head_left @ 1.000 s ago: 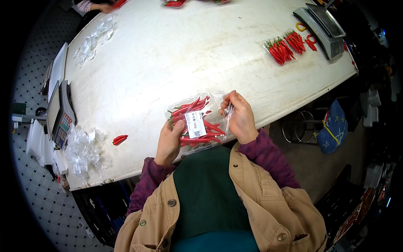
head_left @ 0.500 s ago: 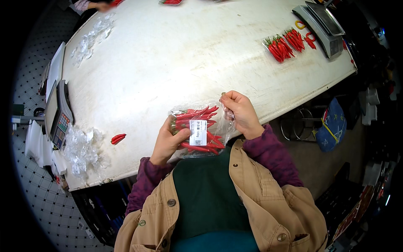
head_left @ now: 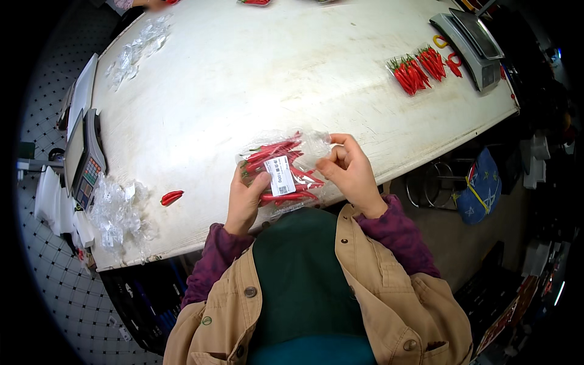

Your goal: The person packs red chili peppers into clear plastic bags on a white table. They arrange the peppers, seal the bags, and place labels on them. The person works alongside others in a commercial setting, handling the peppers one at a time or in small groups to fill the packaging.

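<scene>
A clear plastic bag of red chili peppers (head_left: 301, 179) with a white label is held over the near edge of the table. My left hand (head_left: 244, 198) grips its left side, thumb on top beside the label and the other fingers hidden underneath. At the bag's right end, my right hand (head_left: 353, 173) pinches the loose plastic between thumb and fingers. The chilies lie crosswise inside, green stems toward my left hand. A loose red chili (head_left: 171, 198) lies on the table to the left of the bag.
Crumpled clear bags (head_left: 118, 213) lie at the table's left edge by a scale with a keypad (head_left: 88, 167). More bags (head_left: 140, 48) are farther back. Packed chilies (head_left: 409, 74), scissors (head_left: 454, 64) and another scale (head_left: 471, 48) stand far right. A co-worker's hand shows top left.
The bag has tilted, its right end rising slightly. My right hand has shifted its hold on the plastic, fingers now lower and curled over the bag's end. My left hand keeps its grip.
</scene>
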A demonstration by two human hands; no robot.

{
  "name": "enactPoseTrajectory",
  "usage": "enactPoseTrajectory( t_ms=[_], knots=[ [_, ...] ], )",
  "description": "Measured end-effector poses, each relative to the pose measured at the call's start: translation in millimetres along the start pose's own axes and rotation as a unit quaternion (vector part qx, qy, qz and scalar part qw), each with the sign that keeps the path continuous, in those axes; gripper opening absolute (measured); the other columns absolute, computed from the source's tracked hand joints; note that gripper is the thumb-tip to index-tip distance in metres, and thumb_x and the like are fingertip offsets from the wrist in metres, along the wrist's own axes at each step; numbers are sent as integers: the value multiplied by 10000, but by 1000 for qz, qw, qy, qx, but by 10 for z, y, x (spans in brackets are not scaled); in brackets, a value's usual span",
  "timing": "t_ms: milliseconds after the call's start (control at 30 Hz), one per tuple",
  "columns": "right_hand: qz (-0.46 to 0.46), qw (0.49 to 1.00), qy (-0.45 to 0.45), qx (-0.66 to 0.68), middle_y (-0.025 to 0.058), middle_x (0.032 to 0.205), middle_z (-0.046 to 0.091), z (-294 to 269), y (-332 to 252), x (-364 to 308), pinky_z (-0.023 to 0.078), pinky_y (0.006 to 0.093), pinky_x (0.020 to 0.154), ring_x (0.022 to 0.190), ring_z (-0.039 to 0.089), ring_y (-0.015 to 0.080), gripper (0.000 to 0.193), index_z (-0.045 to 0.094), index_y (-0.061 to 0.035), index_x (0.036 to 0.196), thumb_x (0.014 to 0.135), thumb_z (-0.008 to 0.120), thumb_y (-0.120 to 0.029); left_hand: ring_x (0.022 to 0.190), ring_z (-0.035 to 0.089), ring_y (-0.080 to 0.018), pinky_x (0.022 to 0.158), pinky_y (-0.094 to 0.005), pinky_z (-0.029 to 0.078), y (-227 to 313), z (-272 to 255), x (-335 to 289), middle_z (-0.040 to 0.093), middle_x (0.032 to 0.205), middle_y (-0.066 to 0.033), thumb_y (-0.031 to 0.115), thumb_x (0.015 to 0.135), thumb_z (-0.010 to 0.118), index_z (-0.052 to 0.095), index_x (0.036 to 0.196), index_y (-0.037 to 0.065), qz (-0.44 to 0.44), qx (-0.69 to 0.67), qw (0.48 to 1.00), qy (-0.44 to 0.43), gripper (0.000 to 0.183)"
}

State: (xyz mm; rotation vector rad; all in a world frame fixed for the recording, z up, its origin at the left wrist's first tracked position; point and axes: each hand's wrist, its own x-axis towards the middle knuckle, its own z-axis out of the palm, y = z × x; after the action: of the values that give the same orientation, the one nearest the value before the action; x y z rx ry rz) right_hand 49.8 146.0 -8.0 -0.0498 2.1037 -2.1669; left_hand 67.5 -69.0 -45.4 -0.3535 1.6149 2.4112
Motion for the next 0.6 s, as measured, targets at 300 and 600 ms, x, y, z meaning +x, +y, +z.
enactPoseTrajectory(
  t_ms=[300, 600],
  knots=[
    [-155, 966, 61, -196, 116, 618, 502, 111, 110, -113, 394, 294, 523, 545, 495, 178, 110, 541, -2, 880, 890, 572, -107, 877, 603, -154, 732, -290, 527, -102, 77, 104, 594, 1053, -106, 73, 876, 599, 447, 1191, -3, 45, -37, 995, 79, 358],
    [-177, 962, -4, -205, 100, 631, 539, 112, 57, -178, 422, 279, 498, 537, 549, 200, 85, 582, -9, 912, 872, 596, -82, 893, 579, -137, 753, -271, 500, -138, 41, 205, 575, 1077, -83, 107, 894, 587, 460, 1186, 8, 41, -64, 992, 103, 334]
  ],
)
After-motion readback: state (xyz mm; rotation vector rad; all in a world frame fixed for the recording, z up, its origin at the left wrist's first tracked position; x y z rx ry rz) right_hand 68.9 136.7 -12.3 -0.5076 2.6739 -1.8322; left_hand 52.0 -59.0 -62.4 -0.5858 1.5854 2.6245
